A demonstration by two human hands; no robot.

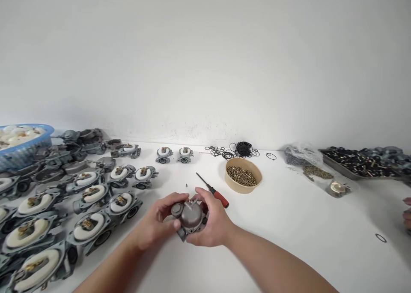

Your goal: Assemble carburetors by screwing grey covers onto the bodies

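Note:
A grey metal carburetor (pixel 192 216) with a domed bowl facing up sits between my two hands, low over the white table. My left hand (pixel 162 218) is closed around its left side, the thumb along the near edge. On the other side my right hand (pixel 213 220) grips it with fingers over the far rim. Just beyond the right hand lies a screwdriver (pixel 220 197) with a red and black handle, its shaft pointing away to the left. A tiny screw (pixel 186 185) stands on the table past the carburetor.
Several open carburetors with white floats (pixel 90 226) crowd the left, beside a blue basket (pixel 48 132). A tan bowl of brass screws (pixel 229 179) stands right of centre, black rubber rings (pixel 244 149) behind it. Far right are a metal tray (pixel 340 168) of dark parts and another person's hand (pixel 407 213).

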